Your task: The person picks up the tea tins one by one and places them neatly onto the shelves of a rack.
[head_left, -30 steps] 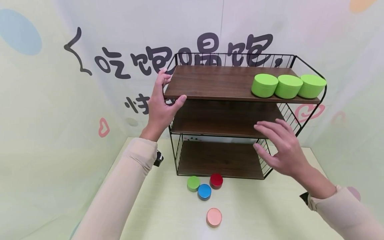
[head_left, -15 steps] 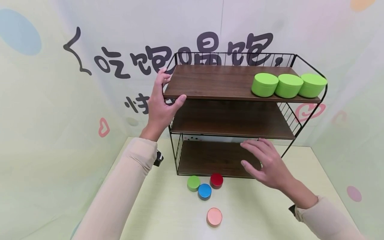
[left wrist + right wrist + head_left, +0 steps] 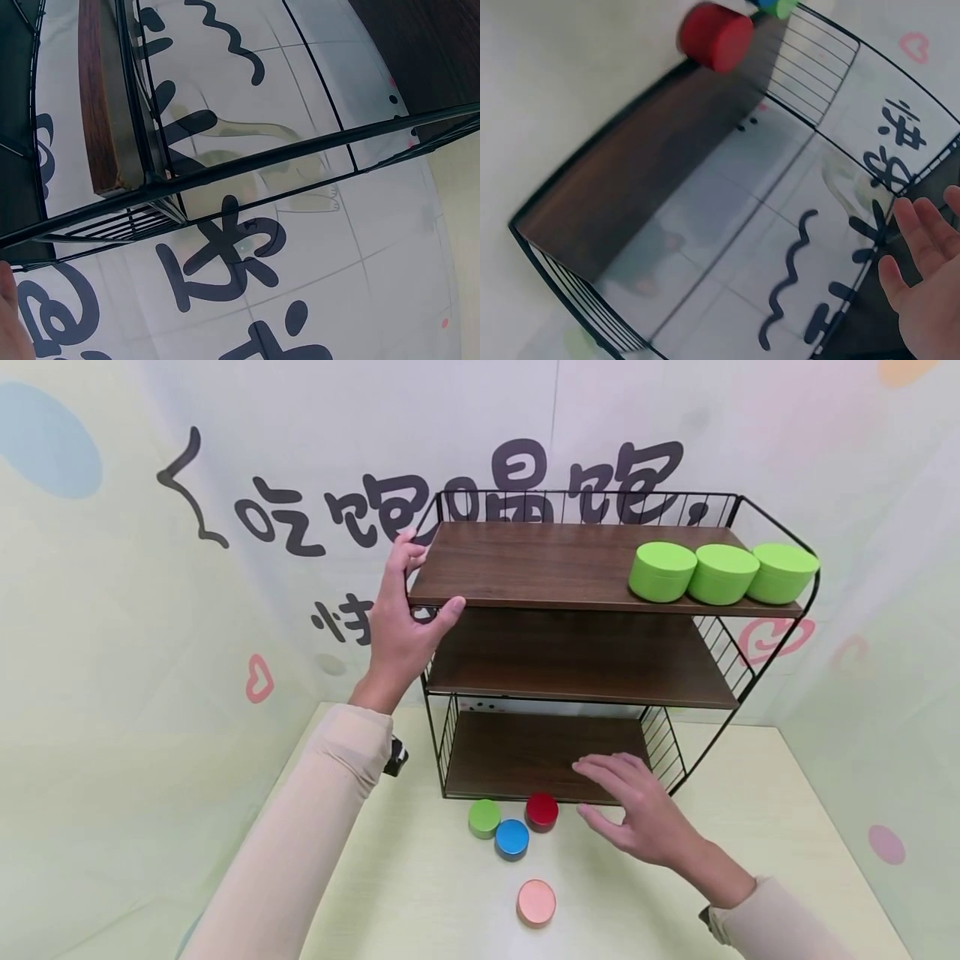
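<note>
My left hand (image 3: 401, 622) grips the top left corner of a three-tier shelf rack (image 3: 562, 672), its thumb on the front edge of the top board. Over the front of the bottom board, my right hand (image 3: 633, 810) hovers with relaxed, spread fingers and holds nothing. Just left of its fingertips stands a red round tin (image 3: 542, 812), also visible in the right wrist view. Beside that tin are a blue tin (image 3: 512, 839) and a small green tin (image 3: 484, 818). A pink tin (image 3: 536, 902) sits apart, closer to me.
Three light green tins (image 3: 662, 572) stand side by side at the right end of the top board. The rack's black wire frame (image 3: 712, 752) rises on both sides. Behind it hangs a printed backdrop (image 3: 300, 435); a pale table (image 3: 420, 893) lies below.
My right hand has moved down and left, from the middle board's right end to the front of the bottom board near the red tin. My left hand stays on the rack corner.
</note>
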A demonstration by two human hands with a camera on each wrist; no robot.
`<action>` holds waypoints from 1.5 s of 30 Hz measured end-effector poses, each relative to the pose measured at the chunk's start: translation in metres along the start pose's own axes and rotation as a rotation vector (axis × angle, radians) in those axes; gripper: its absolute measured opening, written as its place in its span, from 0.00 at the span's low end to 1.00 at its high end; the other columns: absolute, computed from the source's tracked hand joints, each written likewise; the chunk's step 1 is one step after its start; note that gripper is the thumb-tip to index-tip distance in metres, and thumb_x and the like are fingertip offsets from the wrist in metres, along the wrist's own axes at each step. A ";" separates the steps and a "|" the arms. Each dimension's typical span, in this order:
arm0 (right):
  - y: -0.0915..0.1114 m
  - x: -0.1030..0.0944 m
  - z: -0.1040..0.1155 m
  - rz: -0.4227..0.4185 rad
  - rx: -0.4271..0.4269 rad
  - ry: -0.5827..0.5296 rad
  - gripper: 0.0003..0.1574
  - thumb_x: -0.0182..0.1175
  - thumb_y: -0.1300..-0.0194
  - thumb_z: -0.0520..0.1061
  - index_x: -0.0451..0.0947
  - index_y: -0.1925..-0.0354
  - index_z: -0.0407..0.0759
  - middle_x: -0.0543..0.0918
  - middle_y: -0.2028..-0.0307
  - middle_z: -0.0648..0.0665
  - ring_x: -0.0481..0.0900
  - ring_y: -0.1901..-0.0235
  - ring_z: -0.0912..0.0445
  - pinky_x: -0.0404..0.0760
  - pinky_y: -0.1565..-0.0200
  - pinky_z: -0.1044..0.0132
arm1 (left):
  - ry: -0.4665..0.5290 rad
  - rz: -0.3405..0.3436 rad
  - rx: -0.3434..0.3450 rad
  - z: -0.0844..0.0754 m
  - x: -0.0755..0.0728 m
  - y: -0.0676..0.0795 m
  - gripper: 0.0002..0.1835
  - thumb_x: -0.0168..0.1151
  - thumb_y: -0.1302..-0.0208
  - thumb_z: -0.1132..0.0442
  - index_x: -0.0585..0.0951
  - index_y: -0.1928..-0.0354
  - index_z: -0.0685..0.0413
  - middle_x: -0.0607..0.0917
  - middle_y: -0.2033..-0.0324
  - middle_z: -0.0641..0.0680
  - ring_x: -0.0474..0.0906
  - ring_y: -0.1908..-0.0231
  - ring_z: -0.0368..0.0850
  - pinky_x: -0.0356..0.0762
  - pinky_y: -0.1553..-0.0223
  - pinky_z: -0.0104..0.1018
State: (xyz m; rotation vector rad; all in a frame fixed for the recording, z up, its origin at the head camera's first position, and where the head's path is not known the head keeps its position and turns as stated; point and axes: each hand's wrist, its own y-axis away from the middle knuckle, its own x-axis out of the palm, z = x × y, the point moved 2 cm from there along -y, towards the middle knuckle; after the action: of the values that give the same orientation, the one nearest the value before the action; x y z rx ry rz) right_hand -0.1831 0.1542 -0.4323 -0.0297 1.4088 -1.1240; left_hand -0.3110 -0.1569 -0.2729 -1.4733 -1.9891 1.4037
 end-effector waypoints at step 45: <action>0.085 0.111 0.037 0.430 0.126 -0.196 0.31 0.63 0.36 0.63 0.81 0.42 0.47 0.84 0.47 0.55 0.81 0.50 0.59 0.79 0.49 0.58 | 0.012 -0.008 0.002 -0.001 0.000 0.001 0.35 0.67 0.45 0.47 0.67 0.38 0.51 0.65 0.29 0.39 0.71 0.38 0.36 0.71 0.47 0.47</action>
State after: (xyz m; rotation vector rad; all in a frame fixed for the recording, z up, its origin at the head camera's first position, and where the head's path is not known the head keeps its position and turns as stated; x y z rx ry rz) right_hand -0.1304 0.1078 -0.5585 0.2373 1.1001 -0.8237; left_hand -0.3094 -0.1562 -0.2731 -1.4671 -1.9839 1.3904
